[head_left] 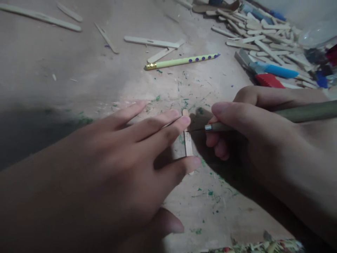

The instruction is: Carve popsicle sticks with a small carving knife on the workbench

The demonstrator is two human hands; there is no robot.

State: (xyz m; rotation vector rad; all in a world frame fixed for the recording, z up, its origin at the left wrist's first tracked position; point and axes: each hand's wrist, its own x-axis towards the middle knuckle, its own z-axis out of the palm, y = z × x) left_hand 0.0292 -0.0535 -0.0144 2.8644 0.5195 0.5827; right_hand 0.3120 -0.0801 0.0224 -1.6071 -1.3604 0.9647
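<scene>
My left hand (126,154) lies with its fingers spread. Its middle and index fingertips press a wooden craft stick (188,142) against the table, and its thumb stays apart below. A thin dark line crosses the stick between those fingertips, and faint marks show under it. In my right hand (263,130) is a slim pen-like tool (302,111) with a green-grey barrel and a short silver tip. That tip points left at the stick, a little to its right; its exact kind I cannot make out.
Beyond my hands lies a yellow-green pencil (181,62) with purple dots. Loose craft sticks (150,42) lie behind it. A stick pile (263,38), a blue-handled tool (279,69) and a red object (270,80) occupy the right. Green shavings (210,193) dot the table.
</scene>
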